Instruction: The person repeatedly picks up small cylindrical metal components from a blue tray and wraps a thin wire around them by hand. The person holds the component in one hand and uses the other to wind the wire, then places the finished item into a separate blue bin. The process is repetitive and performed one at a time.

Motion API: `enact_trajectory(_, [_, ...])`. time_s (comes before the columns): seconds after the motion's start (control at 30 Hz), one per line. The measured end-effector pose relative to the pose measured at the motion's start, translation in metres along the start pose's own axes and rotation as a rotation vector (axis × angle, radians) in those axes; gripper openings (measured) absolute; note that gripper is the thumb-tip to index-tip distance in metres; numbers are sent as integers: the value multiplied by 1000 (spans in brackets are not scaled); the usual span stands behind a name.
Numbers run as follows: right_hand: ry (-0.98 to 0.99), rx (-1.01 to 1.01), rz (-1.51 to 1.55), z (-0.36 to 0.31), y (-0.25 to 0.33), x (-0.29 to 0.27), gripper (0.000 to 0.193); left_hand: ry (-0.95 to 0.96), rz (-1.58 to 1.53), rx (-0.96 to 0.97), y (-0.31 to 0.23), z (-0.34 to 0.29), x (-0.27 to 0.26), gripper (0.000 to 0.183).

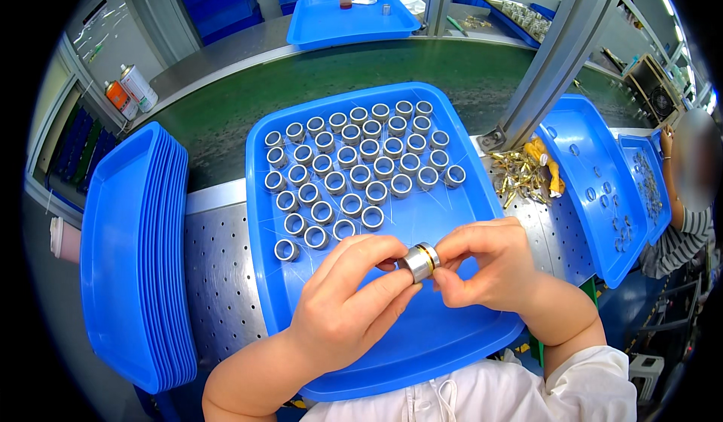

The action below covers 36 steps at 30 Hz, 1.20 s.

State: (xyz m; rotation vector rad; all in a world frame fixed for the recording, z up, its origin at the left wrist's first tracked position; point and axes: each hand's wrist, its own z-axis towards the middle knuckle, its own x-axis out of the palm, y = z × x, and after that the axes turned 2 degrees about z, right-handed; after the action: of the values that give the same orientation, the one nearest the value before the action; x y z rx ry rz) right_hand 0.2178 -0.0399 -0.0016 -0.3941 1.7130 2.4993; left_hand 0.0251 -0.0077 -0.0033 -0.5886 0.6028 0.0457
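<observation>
A short silvery metal sleeve [416, 265] with a gold-coloured band near its right end is held over the front part of a blue tray [422, 331]. My left hand [350, 290] pinches its left end between thumb and fingers. On the banded right end, the thumb and fingertips of my right hand [493, 264] are closed. Whether the banded end is a separate ring, I cannot tell. Beyond my hands, several similar metal sleeves [347, 156] stand upright in loose rows in the tray, with thin clear strands among them.
Nested blue trays [135, 256] stand at the left. Small brass-coloured parts [520, 177] lie right of the tray, beside a metal post [553, 60]. Another blue tray [595, 196] holds clear rings. Behind runs a green belt [226, 120]. At far right a co-worker's arm [672, 166] shows.
</observation>
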Motion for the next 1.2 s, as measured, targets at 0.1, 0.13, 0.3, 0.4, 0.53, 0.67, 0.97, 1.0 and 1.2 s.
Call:
enact_trajectory(0.1, [-3, -40, -45, 0, -1, 0, 16, 14, -2, -8, -2, 1, 0, 24])
enact_trajectory(0.13, [2, -56, -74, 0, 0, 0, 16, 14, 5, -2, -2, 0, 0, 24])
enact_trajectory(0.3, [3, -98, -120, 1, 2, 0, 15, 10, -1, -21, -3, -1, 1, 24])
enact_trajectory(0.4, [-15, -70, -38, 1, -1, 1, 14, -12, -94, -139, -7, 2, -2, 22])
enact_trajectory(0.53, [19, -49, 0, 1, 0, 1, 13, 15, -110, -172, -4, 1, -6, 19])
enact_trajectory(0.67, [5, 26, 69, -1, 0, 2, 12, 36, -101, -182, -5, 1, -6, 21])
enact_trajectory(0.97, [35, -32, -24, 0, 2, -1, 12, 61, -29, -110, -6, -2, -1, 28])
enact_trajectory(1.0, [37, -42, -48, 0, 2, -1, 12, 64, -24, -106, -6, -2, -1, 29])
enact_trajectory(1.2, [-10, -64, -47, -1, 1, 2, 11, 53, 13, -88, -9, -1, -2, 26])
